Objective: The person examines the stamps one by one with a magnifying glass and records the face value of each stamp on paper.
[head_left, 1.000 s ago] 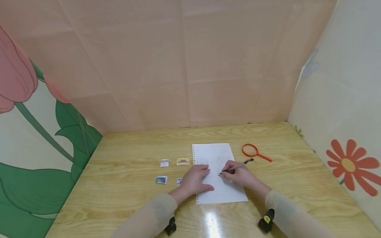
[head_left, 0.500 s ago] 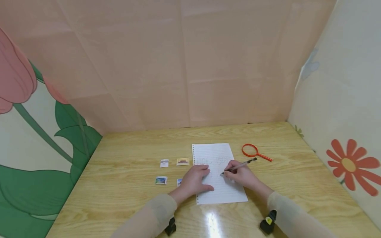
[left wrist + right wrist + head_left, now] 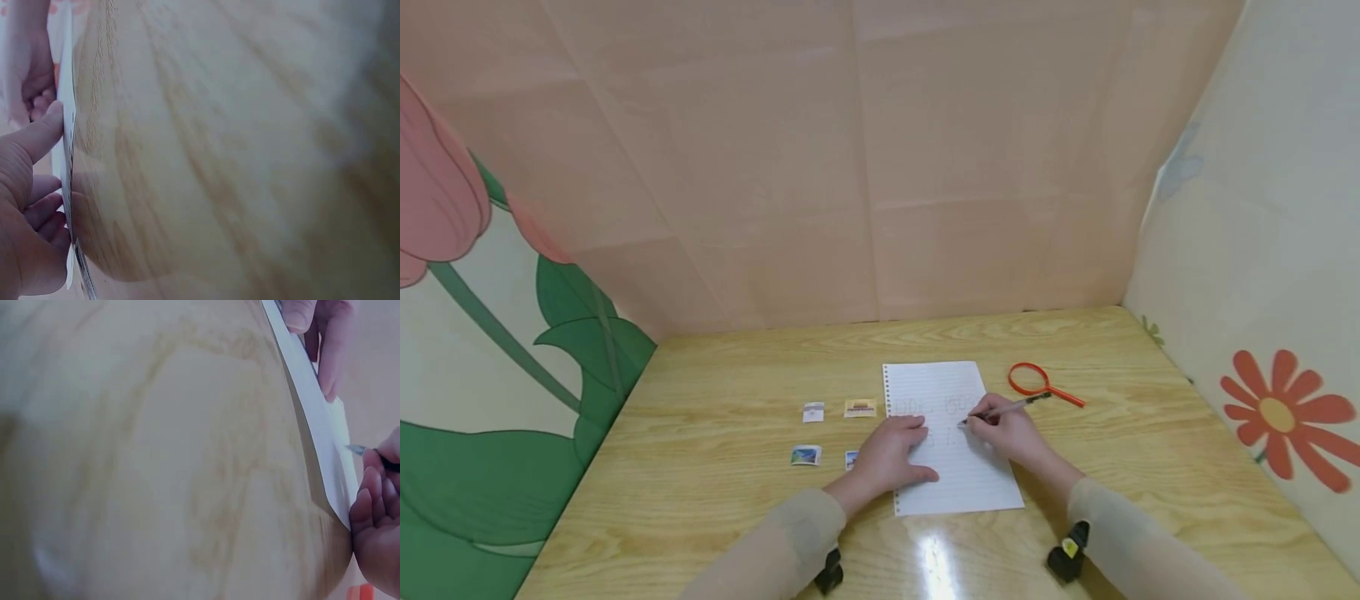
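A sheet of lined paper (image 3: 936, 379) with punched holes down its left edge lies on the table, bearing faint handwriting in its upper half. My left hand (image 3: 891, 454) rests flat over its left side, thumb spread toward the middle. My right hand (image 3: 1015, 433) pinches a pen (image 3: 1018, 405), its tip at the paper to the right of the left hand. In the right wrist view the pen (image 3: 357, 449) points out past curled fingers (image 3: 369, 494). The left wrist view shows the left hand (image 3: 31, 212) along the sheet's edge.
Left of the paper lie several small picture cards, among them a yellowish one (image 3: 860, 407), a whitish one (image 3: 813, 412) and a blue-green one (image 3: 806, 455). Another card (image 3: 851, 459) is partly covered by the left hand. A red magnifying glass (image 3: 1066, 397) lies right of the sheet.
My right hand has moved the pen a little right, then up the page. Small marks now show below the earlier writing. My left hand has stayed in place.
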`<state>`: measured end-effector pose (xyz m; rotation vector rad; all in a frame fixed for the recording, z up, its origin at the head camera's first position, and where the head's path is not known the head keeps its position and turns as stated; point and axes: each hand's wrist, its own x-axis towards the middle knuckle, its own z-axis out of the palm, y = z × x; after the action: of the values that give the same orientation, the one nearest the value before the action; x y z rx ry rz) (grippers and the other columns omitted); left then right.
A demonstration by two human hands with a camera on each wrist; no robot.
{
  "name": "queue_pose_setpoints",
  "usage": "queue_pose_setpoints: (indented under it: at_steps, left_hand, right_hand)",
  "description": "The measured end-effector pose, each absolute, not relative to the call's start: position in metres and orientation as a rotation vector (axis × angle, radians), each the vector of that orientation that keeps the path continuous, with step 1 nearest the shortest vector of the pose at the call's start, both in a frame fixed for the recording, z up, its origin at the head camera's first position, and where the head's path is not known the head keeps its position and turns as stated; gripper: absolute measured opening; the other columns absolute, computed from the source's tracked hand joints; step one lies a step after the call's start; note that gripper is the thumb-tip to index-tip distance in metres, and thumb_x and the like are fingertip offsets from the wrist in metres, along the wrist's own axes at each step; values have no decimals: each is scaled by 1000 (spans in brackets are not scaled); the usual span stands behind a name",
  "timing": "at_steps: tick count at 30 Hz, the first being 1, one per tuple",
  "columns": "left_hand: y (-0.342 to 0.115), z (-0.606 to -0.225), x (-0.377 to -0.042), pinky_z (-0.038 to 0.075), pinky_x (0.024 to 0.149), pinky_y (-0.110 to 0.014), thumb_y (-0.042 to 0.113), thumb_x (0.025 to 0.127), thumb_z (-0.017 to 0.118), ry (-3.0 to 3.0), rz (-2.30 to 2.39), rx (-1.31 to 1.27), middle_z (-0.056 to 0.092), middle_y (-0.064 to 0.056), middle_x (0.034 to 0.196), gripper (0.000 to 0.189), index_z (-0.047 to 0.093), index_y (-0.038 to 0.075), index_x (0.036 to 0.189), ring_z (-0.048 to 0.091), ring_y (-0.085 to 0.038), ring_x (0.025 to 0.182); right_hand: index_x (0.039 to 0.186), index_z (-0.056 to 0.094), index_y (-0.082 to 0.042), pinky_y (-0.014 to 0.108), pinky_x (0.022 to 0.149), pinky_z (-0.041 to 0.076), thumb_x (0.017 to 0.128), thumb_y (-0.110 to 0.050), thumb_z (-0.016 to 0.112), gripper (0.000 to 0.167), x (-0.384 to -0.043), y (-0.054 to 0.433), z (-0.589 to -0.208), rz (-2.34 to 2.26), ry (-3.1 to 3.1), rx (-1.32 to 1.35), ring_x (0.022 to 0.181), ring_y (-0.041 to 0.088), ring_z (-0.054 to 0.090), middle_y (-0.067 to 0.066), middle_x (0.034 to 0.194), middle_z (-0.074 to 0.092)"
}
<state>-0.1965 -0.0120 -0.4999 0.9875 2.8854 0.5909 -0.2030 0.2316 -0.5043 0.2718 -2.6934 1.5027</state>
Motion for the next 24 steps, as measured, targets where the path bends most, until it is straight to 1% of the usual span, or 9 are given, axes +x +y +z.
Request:
queue_pose_setpoints:
  at_steps: [2, 7, 13, 18, 21, 24]
  left_hand:
    - [-12, -500, -196, 35, 112, -33, 50, 78, 81, 2884, 588, 983, 52, -5, 145, 73, 62, 7, 134, 47, -23, 132]
    - [-12, -499, -196, 35, 112, -33, 51, 77, 81, 2887, 588, 983, 52, -5, 145, 74, 62, 7, 134, 47, -23, 132]
    - [-13, -501, -197, 35, 113, -34, 50, 78, 81, 2890, 582, 987, 52, -6, 145, 73, 62, 6, 133, 48, -23, 132]
    - [-13, -500, -196, 36, 112, -33, 49, 78, 82, 2890, 589, 983, 53, -6, 144, 72, 63, 6, 132, 48, -23, 132]
    - [-13, -499, -196, 37, 111, -33, 49, 78, 82, 2887, 596, 987, 53, -6, 144, 71, 63, 6, 132, 48, -23, 131]
    - [-12, -499, -196, 36, 111, -33, 49, 78, 82, 2884, 595, 983, 52, -6, 144, 72, 63, 7, 133, 47, -23, 132]
  right_hand:
    - [89, 64, -5, 22, 51, 42, 86, -3, 71, 7, -205, 231, -506, 1445, -2700, 272, 62, 16, 49, 1, 73, 57]
    - [86, 64, -4, 22, 51, 42, 84, -2, 72, 9, -207, 231, -509, 1392, -2674, 341, 61, 11, 49, -2, 73, 58]
    - [87, 64, -5, 22, 51, 42, 84, -2, 72, 9, -205, 231, -509, 1419, -2711, 459, 61, 11, 50, -2, 72, 58]
    - [86, 62, -3, 21, 49, 41, 84, 0, 70, 9, -201, 232, -508, 1459, -2701, 423, 59, 12, 49, 0, 71, 58]
    - [83, 61, -6, 21, 49, 40, 83, 1, 70, 12, -197, 233, -506, 1436, -2707, 373, 58, 11, 48, -1, 70, 58]
    - [82, 61, -10, 21, 49, 41, 83, 1, 71, 14, -193, 235, -504, 1411, -2736, 383, 58, 11, 49, -1, 71, 57]
